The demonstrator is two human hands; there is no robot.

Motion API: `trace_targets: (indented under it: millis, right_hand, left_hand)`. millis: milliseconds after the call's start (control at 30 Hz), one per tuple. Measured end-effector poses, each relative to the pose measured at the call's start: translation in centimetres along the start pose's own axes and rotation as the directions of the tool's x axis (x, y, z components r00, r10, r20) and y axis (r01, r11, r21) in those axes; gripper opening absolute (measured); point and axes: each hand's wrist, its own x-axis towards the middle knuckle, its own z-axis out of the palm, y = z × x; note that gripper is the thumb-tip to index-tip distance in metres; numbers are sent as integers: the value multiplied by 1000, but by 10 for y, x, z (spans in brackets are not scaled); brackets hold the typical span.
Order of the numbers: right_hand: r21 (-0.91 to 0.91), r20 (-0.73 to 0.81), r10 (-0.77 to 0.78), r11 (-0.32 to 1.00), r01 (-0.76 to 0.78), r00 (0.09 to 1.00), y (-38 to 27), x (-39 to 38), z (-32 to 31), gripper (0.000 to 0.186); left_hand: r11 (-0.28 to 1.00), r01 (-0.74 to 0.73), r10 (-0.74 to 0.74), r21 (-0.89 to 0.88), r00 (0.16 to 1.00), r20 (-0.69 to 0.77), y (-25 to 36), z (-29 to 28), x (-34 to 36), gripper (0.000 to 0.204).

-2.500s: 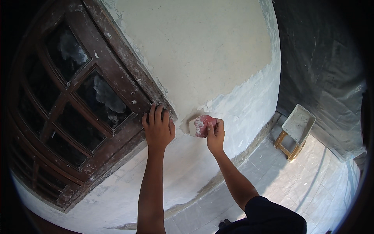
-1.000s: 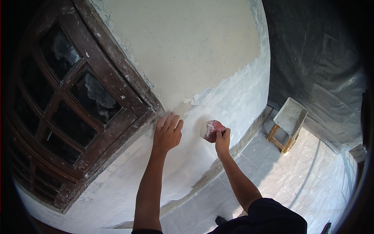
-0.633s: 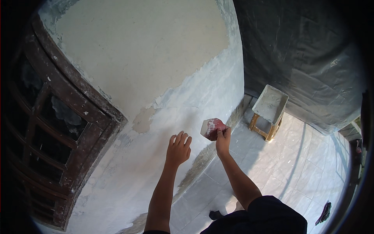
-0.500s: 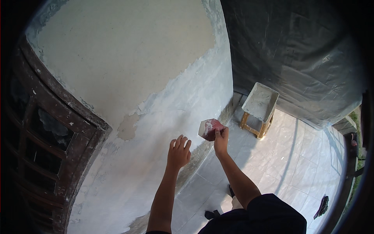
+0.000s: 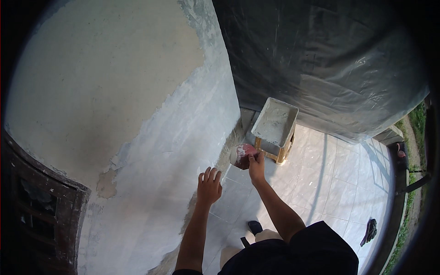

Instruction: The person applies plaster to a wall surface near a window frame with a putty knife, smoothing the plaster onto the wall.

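As you turned toward the tray (image 5: 288, 128), your right hand (image 5: 256, 167) gripped the scraper (image 5: 243, 156) near it, wall (image 5: 160, 142) contact apparently broken; your left hand (image 5: 209, 189), fingers loosely curved, was empty.

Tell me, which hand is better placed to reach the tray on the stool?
The right hand, I think: it grips the red scraper and appears closer to the tray. The left hand looks empty and appears farther off.

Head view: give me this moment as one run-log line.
left hand: empty, open | right hand: gripping smeared red scraper | tray: on brown stool | wall: patchy white and beige
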Motion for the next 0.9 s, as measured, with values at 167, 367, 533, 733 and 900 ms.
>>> trace_targets:
  millis: [167, 367, 533, 733, 900]
  right_hand:
    - [-65, -15, 14, 998, -14, 1000, -7, 21, -26, 8]
    - [-115, -86, 11, 993, -21, 996, 4, 50, -45, 8]
    - [-142, -136, -15, 990, -5, 991, 12, 88, -58, 9]
    - [-294, -256, 4, 952, -82, 967, 21, 140, -73, 17]
    - [-364, -259, 9, 925, -107, 966, 20, 175, -91, 15]
  left_hand:
    - [999, -25, 28, -44, 998, 48, 23, 12, 38, 47]
    - [994, -80, 88, -73, 989, 116, 31, 31, 76, 50]
    - [993, -84, 97, -84, 981, 167, 23, 57, 119, 51]
    - [985, -89, 125, -149, 959, 255, 17, 101, 177, 56]
    - [980, -91, 147, -177, 930, 336, 20, 137, 214, 57]
